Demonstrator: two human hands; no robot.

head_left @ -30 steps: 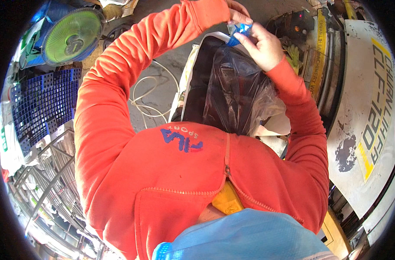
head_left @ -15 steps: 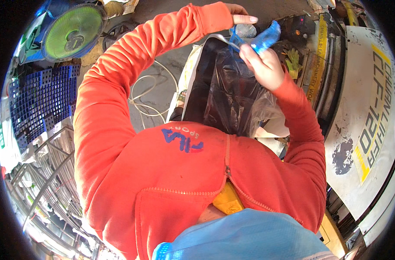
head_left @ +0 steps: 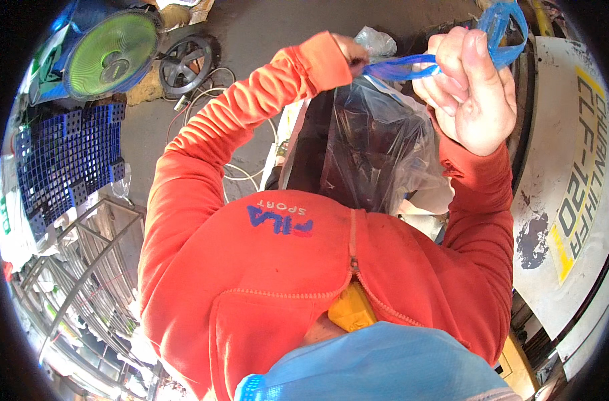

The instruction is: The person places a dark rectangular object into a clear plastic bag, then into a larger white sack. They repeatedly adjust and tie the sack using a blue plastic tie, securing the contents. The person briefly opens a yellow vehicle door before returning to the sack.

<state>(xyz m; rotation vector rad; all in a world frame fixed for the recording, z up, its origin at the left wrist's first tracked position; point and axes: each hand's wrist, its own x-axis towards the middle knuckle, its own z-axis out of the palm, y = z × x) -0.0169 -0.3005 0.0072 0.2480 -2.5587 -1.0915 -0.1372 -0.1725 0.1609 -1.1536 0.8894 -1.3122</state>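
A blue plastic strip (head_left: pixel 401 68) stretches taut between my two hands. My right hand (head_left: pixel 470 87) is closed round it, palm side up, and a loop of the strip stands above its fingers. My left hand (head_left: pixel 350 51) is at the strip's other end, by the gathered neck of a clear plastic bag (head_left: pixel 384 127); its fingers are slightly smeared and partly hidden, but look closed there. The bag's crumpled top (head_left: pixel 376 41) sticks up just beyond that hand. Below, the bag spreads over something dark in front of my body.
On the left are a green fan (head_left: pixel 110 57), a black wheel (head_left: pixel 186 65), a blue grid panel (head_left: pixel 67 157) and metal racks (head_left: pixel 90 260). Pale cable (head_left: pixel 241 174) lies on the floor (head_left: pixel 271 20). A white machine panel (head_left: pixel 572 187) stands close at my right.
My right hand has moved right and nearer the camera, pulling the bunched blue strip out straight. The left hand has drawn down and left, toward the bag's neck.
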